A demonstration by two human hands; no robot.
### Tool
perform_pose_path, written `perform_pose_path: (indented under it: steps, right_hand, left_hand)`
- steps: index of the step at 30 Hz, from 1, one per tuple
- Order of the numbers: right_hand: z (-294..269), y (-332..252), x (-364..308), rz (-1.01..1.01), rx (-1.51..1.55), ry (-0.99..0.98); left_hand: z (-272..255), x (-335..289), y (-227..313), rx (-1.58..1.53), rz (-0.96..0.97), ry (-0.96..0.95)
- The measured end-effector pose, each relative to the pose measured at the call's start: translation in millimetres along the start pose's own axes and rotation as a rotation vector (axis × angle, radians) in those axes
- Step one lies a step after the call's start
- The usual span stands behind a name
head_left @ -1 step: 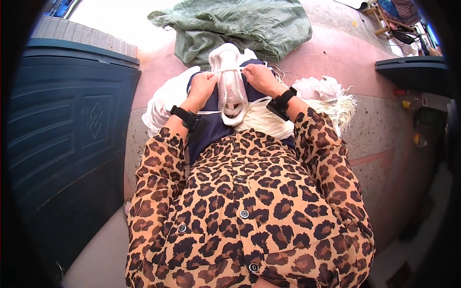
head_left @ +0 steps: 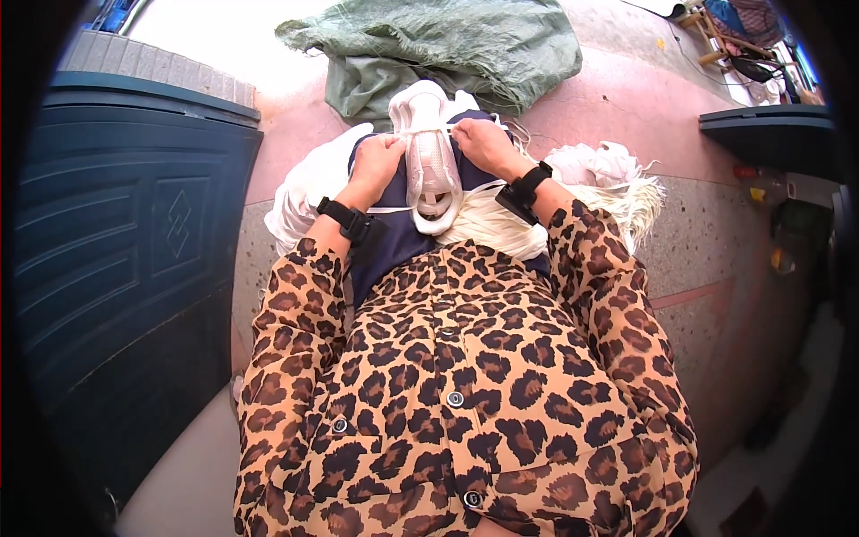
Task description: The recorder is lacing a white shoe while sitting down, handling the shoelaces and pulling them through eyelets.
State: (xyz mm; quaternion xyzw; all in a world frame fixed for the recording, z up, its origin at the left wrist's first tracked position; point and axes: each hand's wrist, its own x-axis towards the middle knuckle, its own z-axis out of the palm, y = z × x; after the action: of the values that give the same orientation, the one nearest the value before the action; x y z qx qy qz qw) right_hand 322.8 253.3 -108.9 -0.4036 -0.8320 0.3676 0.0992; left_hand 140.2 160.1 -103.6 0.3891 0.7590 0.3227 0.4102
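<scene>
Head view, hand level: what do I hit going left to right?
Dark blue panelled door → smooth white heap → bare left hand → white shoe with pale lace → bare right hand → crumpled white heap → dark blue flat panel.

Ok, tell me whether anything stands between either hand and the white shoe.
Nothing visible does: the left hand and right hand sit on either side of the white shoe, fingers pinching the white lace that runs across it.
</scene>
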Motion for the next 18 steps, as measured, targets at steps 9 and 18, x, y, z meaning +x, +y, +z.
perform_pose_path:
  steps: [9,18]
  right_hand:
    - [2,-23,9,0.071,-0.216,-0.044]
    - [8,-17,5,-0.061,-0.256,0.221]
  left_hand:
    - [-3,2,8,0.378,0.212,0.094]
    - [-11,6,37,0.922,0.576,-0.039]
